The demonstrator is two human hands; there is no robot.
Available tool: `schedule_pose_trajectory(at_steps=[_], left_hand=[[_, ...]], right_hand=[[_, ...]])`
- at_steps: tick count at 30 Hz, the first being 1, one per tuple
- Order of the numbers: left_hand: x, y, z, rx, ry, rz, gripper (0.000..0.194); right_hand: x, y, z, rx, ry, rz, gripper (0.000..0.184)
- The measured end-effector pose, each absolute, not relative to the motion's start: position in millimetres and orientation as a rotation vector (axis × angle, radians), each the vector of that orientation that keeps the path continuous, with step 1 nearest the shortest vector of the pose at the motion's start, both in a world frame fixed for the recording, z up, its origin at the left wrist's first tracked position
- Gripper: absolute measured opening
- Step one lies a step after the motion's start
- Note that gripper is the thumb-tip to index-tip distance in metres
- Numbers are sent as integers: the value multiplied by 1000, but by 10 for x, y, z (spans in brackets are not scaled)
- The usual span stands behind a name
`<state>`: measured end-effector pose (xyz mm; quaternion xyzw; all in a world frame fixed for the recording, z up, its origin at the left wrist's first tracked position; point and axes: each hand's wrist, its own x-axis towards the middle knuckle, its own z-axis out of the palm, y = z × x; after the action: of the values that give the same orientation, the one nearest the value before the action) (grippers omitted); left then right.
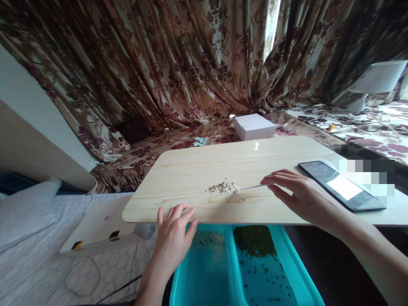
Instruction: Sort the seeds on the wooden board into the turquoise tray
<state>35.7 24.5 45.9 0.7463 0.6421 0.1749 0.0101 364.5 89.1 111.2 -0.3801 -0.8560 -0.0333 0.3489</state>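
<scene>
A small pile of mixed green and white grains (223, 188) lies on a pale wooden board (191, 170). My right hand (299, 193) pinches a thin white stick (251, 187) whose tip reaches the pile's right side. My left hand (174, 231) rests at the board's near edge with fingers spread, holding nothing. Under the board stands a teal two-compartment tray (237, 276); its left side holds pale grains, its right side dark green beans (255, 240).
A phone (341, 185) with a lit screen lies on the board's right end. A white box (254, 126) sits behind the board on a floral cover. Heavy floral curtains hang at the back. A bed with a pillow (25, 208) lies to the left.
</scene>
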Motion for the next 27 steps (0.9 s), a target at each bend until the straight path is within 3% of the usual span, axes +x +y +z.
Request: schedule_pose_trajectory(at_steps=[27], left_hand=[[354, 214, 466, 2342, 1996, 584, 28]], right_hand=[[3668, 821, 1231, -1017, -2301, -42, 30]])
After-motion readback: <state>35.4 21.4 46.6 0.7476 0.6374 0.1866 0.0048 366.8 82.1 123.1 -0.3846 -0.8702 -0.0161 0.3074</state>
